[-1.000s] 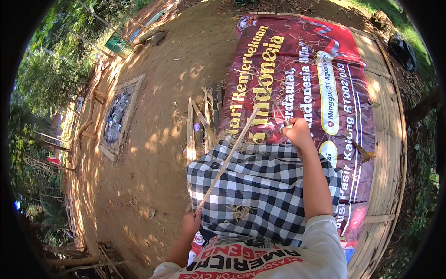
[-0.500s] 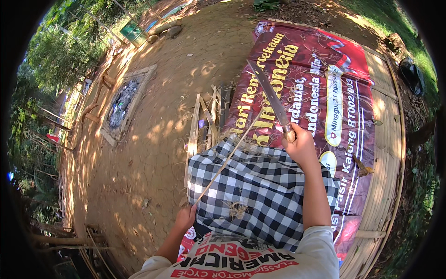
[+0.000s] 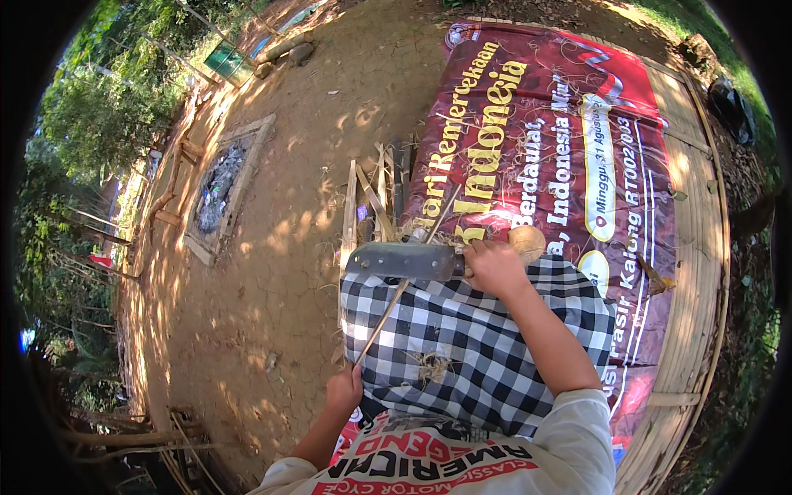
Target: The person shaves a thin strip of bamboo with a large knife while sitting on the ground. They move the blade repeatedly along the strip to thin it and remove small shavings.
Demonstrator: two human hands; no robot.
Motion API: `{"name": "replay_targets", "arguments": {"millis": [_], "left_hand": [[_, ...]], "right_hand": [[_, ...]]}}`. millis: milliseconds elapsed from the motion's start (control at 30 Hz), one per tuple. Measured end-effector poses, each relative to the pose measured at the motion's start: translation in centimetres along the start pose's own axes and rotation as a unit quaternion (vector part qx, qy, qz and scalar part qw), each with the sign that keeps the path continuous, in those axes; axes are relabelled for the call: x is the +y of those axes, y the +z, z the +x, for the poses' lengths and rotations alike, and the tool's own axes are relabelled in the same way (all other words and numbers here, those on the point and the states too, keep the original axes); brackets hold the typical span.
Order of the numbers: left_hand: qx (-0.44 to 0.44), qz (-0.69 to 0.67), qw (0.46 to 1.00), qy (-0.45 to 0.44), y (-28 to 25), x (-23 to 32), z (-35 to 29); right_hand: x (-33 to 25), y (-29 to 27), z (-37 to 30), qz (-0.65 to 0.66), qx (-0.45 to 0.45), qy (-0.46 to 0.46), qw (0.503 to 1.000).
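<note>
My left hand (image 3: 343, 389) is closed round the near end of a thin bamboo strip (image 3: 381, 323), which slants up and away to the right over my lap. In my right hand (image 3: 495, 268) is the handle of a broad-bladed machete (image 3: 403, 261). Its dark flat blade points left and lies across the strip; whether the edge bites into it I cannot tell. The handle's round wooden end (image 3: 526, 242) shows beyond my fist. A black-and-white checked cloth (image 3: 478, 346) covers my lap, with a small tuft of shavings (image 3: 432, 366) on it.
A dark red printed banner (image 3: 569, 173), strewn with curly shavings, covers a bamboo platform (image 3: 689, 272). Split bamboo pieces (image 3: 371, 198) stand beside its left edge. On the dirt ground (image 3: 289, 330) are a framed ash pit (image 3: 221, 186) and, farther off, a green drum (image 3: 228, 63).
The machete has swung from pointing up and away to lying leftward across the strip. My right hand has come lower and left. My left hand keeps its hold.
</note>
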State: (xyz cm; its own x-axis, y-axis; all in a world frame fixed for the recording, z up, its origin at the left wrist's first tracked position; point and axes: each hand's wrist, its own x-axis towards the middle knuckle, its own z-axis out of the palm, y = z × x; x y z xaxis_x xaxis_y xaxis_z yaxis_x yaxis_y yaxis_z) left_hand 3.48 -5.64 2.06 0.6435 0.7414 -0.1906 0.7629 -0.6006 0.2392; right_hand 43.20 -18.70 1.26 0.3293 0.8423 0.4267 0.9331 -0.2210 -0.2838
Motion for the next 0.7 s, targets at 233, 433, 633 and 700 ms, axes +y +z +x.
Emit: {"name": "replay_targets", "arguments": {"millis": [233,433,633,700], "left_hand": [[0.009,-0.022,0.999,0.023,0.2,-0.3,0.7],[0.005,-0.099,0.994,0.035,1.1,-1.0,1.1],[0.025,-0.097,0.994,0.046,1.5,-1.6,1.6],[0.027,-0.096,0.994,0.042,1.9,-2.0,1.6]], "right_hand": [[7.1,-2.0,0.0,0.043,0.044,0.332,0.941],[6.0,-1.0,-1.1,0.025,0.037,0.320,0.946],[3.4,-0.1,1.0,0.138,0.067,0.391,0.908],[3.9,-0.2,0.8,0.175,0.074,0.405,0.894]]}}
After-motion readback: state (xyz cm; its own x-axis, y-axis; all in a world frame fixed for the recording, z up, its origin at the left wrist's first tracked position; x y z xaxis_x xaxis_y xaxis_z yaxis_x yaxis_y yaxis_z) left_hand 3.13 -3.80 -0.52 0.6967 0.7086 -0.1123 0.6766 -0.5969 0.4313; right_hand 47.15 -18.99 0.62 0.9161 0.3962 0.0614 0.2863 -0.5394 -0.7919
